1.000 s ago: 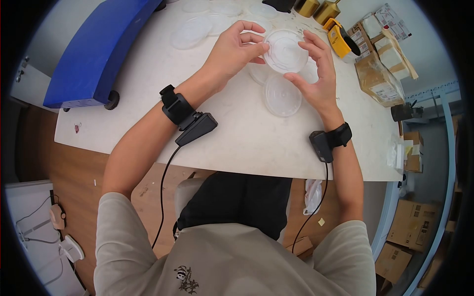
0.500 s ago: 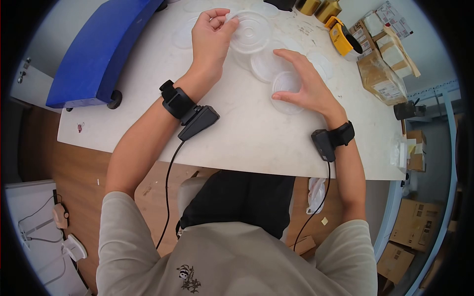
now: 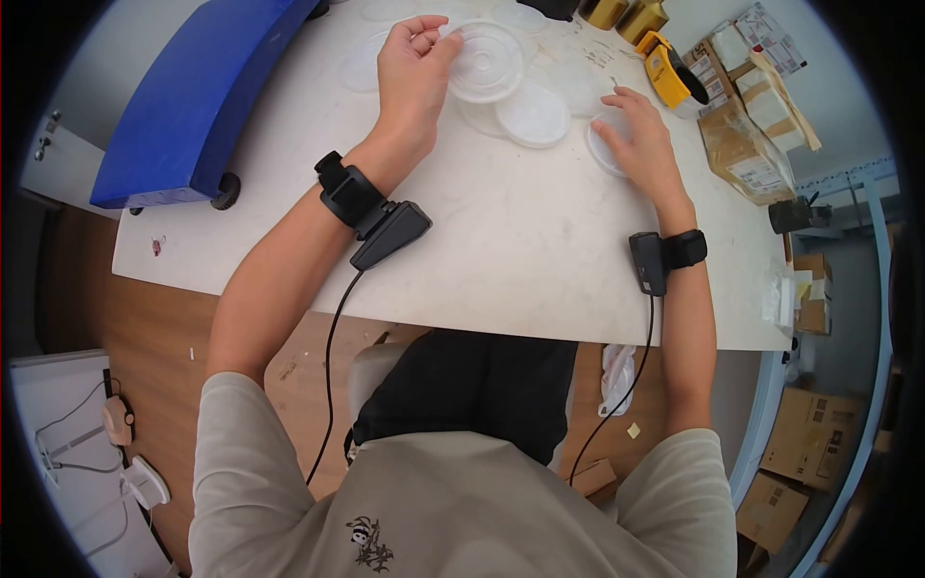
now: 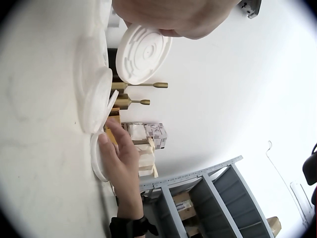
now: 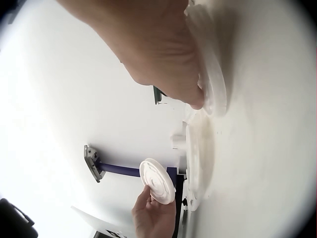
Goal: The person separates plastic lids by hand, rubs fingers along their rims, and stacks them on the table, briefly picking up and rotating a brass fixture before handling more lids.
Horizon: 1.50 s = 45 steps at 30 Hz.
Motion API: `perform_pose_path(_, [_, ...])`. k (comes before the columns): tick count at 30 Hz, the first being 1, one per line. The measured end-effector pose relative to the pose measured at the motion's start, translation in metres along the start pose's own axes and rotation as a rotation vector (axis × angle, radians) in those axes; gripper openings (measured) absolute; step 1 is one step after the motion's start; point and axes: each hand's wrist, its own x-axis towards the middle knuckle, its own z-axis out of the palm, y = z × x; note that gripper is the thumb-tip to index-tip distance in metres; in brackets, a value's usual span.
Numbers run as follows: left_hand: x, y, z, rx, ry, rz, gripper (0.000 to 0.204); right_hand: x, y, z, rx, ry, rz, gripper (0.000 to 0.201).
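Note:
A round translucent plastic lid (image 3: 487,65) with ringed ridges is pinched at its left edge by my left hand (image 3: 412,85), raised over the table. In the right wrist view this lid (image 5: 157,181) stands tilted, clear of the tabletop. My right hand (image 3: 644,146) grips a second round lid (image 3: 605,152) low over the table at the right, thumb and fingers spread across it; its right side is hidden under the hand. Between the hands lies a whiter lid (image 3: 535,116), overlapping other flat lids. In the left wrist view the right hand's lid (image 4: 98,163) stands on edge close by the tabletop.
More clear lids (image 3: 358,65) lie at the back of the white table (image 3: 462,250). A blue curved object (image 3: 188,111) stands at the left. Yellow-black tape dispenser (image 3: 672,75), brass-coloured weights (image 3: 636,21) and cardboard boxes (image 3: 747,159) line the back right.
Both hands were at one lid; the left hand has since carried it leftward alone. My right hand moved down to a lid on the near table, then shifted it right and away.

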Motion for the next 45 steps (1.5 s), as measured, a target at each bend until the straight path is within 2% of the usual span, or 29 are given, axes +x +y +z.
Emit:
perform_pose_path(4, [-0.001, 0.003, 0.001, -0.014, 0.0, 0.002, 0.035, 0.002, 0.003, 0.001, 0.003, 0.101, 0.013, 0.034])
perform_pose_path(7, [0.0, 0.002, 0.0, -0.025, -0.005, -0.012, 0.035, 0.007, -0.01, -0.004, 0.071, 0.196, -0.07, 0.033])
perform_pose_path(9, [0.0, 0.002, 0.0, -0.017, -0.005, -0.025, 0.034, 0.006, -0.031, -0.009, 0.277, 0.115, -0.233, 0.032])
perform_pose_path(10, [-0.001, 0.002, 0.0, -0.005, -0.021, -0.075, 0.034, 0.004, -0.039, -0.01, 0.278, 0.115, -0.233, 0.032])
perform_pose_path(12, [-0.002, 0.0, 0.0, 0.008, -0.037, -0.127, 0.034, 0.0, -0.052, -0.009, 0.497, -0.079, -0.23, 0.029])
perform_pose_path(15, [-0.001, -0.007, -0.002, 0.045, -0.075, -0.173, 0.033, -0.002, -0.053, -0.003, 0.466, -0.143, -0.303, 0.024])
perform_pose_path(16, [0.0, -0.009, -0.003, 0.049, -0.078, -0.188, 0.033, -0.003, -0.052, -0.002, 0.467, -0.142, -0.301, 0.024])
perform_pose_path(18, [0.002, -0.01, -0.005, 0.056, -0.083, -0.205, 0.032, -0.003, -0.049, 0.0, 0.364, -0.088, -0.183, 0.02])
perform_pose_path(23, [0.003, -0.006, -0.004, -0.051, -0.021, -0.281, 0.029, -0.001, -0.03, 0.002, 0.248, 0.007, -0.114, 0.018])
perform_pose_path(28, [0.004, -0.011, -0.005, -0.045, -0.052, -0.285, 0.028, 0.0, -0.024, 0.003, 0.195, 0.032, -0.023, 0.019])
perform_pose_path(33, [0.003, -0.011, -0.006, -0.001, -0.07, -0.296, 0.029, -0.002, -0.017, 0.005, 0.045, 0.004, 0.146, 0.032])
perform_pose_path(39, [0.003, -0.011, -0.005, 0.022, -0.073, -0.286, 0.032, -0.004, -0.009, 0.006, -0.09, -0.043, 0.258, 0.043])
perform_pose_path(43, [0.002, -0.011, -0.005, 0.081, -0.109, -0.255, 0.036, -0.003, -0.008, 0.009, -0.057, 0.015, 0.235, 0.042])
perform_pose_path(45, [0.001, -0.009, -0.004, 0.089, -0.121, -0.246, 0.037, 0.0, -0.007, 0.012, 0.058, 0.12, 0.04, 0.038])
